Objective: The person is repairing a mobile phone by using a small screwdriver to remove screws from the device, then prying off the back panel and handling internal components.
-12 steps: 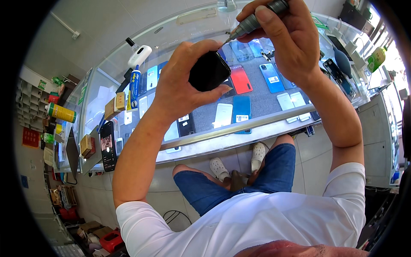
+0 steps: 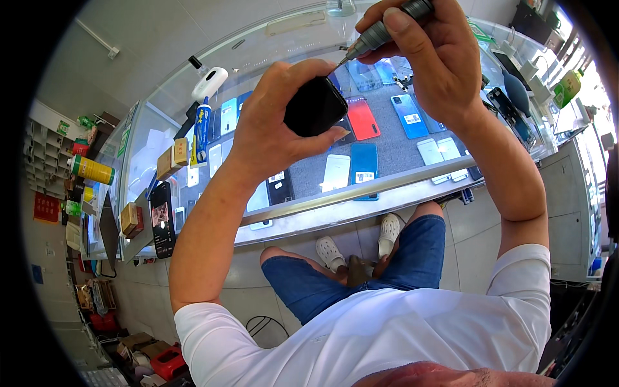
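Note:
A black smartphone (image 2: pixel 314 108) is gripped by its edges in my left hand (image 2: pixel 263 119), raised above the glass counter (image 2: pixel 387 178). Its dark face tilts toward me. My right hand (image 2: pixel 435 61) is closed round a grey pen-like screwdriver (image 2: pixel 382 35), whose thin tip points down-left and meets the phone's upper right edge near my left fingertips. Whether the tip sits in a screw is too small to tell. Beneath the glass, close to my hands, lie a red phone (image 2: pixel 363 119), a blue phone (image 2: pixel 409 117) and a darker blue one (image 2: pixel 364 169).
On the counter's left stand a blue glue tube (image 2: pixel 202 132), a small cardboard box (image 2: pixel 173 159), a white oval device (image 2: pixel 211 84) and an upright phone with a lit screen (image 2: pixel 162 219). A grey rubber blower (image 2: pixel 515 95) and a green bottle (image 2: pixel 567 89) are at the right.

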Tool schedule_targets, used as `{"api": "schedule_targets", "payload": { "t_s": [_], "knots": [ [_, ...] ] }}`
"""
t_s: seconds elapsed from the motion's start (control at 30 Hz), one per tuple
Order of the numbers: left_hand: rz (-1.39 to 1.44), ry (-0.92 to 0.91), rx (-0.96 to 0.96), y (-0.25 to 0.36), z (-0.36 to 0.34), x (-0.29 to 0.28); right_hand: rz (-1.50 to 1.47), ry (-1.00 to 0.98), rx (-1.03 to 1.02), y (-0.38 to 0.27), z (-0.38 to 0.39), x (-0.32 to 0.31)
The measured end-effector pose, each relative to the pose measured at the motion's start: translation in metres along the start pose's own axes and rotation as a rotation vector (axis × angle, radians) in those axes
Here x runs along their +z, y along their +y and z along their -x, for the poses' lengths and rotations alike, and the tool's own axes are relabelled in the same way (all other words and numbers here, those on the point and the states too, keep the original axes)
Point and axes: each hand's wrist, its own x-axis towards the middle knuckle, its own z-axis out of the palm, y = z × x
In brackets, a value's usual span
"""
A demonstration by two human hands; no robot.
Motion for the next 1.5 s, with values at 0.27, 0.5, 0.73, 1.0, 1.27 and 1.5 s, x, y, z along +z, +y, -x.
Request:
{"api": "schedule_targets", "payload": {
  "t_s": [0.27,0.5,0.73,1.0,1.27,1.5],
  "knots": [
    [0.0,-0.067,-0.09,-0.001,0.004,-0.003,-0.006,0.022,0.036,0.001,0.0,0.0],
    [-0.008,-0.064,-0.087,-0.002,0.004,-0.002,-0.02,0.025,0.065,0.002,0.0,0.0],
    [-0.002,-0.067,-0.1,-0.002,0.004,-0.002,-0.036,0.026,0.076,0.003,0.001,0.0],
    [-0.016,-0.05,-0.075,-0.003,0.004,-0.002,-0.021,-0.027,-0.02,0.005,0.0,-0.002],
    [0.005,-0.046,-0.105,-0.003,0.003,-0.001,-0.023,-0.116,-0.249,0.017,-0.001,-0.005],
    [-0.019,-0.032,-0.068,-0.005,0.005,-0.002,0.155,0.032,0.167,-0.013,-0.005,-0.001]
  ]
}}
